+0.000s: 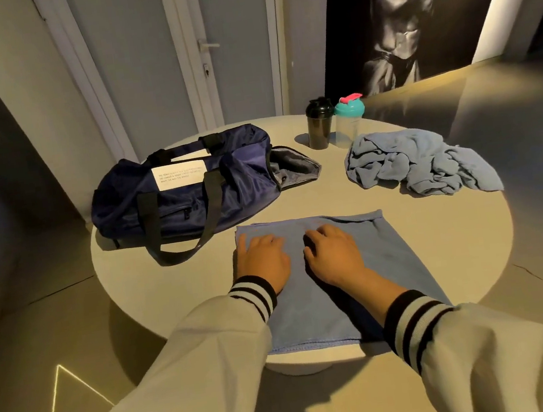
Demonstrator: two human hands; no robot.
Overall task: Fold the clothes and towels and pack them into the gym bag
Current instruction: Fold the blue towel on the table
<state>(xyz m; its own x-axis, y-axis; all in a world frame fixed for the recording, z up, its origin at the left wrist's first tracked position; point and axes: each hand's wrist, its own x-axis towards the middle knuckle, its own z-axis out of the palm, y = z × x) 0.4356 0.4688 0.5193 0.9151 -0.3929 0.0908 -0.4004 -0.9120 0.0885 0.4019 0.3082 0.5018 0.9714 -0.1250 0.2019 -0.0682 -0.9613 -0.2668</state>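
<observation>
Head view looks down on a round counter (473,231) where a blue towel (359,280) lies spread flat at the near edge. Both hands lie palm down on its far half, side by side. The left hand (262,264) and right hand (333,254) press the cloth with loosely bent fingers and grip nothing. A navy gym bag (186,196) lies behind and to the left, its right end unzipped. At far right sits a crumpled blue cloth (412,159), with a black shaker (319,123) and a teal-lidded shaker (350,123) just behind it.
</observation>
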